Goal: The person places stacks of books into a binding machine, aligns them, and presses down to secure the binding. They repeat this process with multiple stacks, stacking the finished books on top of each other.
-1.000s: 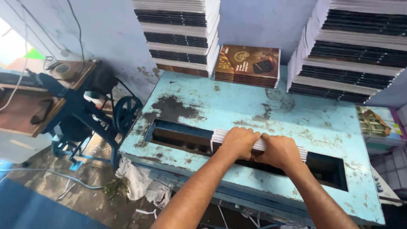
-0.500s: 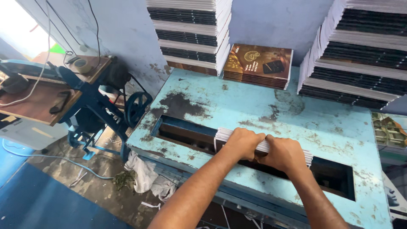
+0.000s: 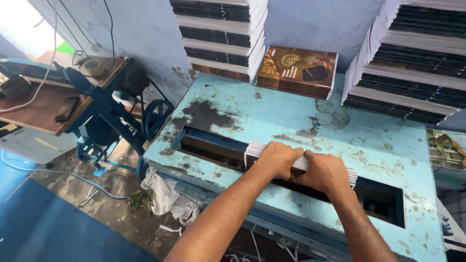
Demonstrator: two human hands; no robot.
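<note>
On the worn, pale-blue metal counter (image 3: 272, 116), left hand (image 3: 277, 159) and right hand (image 3: 326, 171) have their fingers clamped on a white stack of booklets (image 3: 254, 149) over the counter's dark rectangular slot (image 3: 208, 145).

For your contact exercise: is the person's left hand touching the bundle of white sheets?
Touching. The head view shows the left hand gripped over the bundle of white sheets.

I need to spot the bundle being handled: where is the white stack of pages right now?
In the head view, the stack of pages stands on edge in the long slot of the blue table, low centre, gripped by both hands.
</note>
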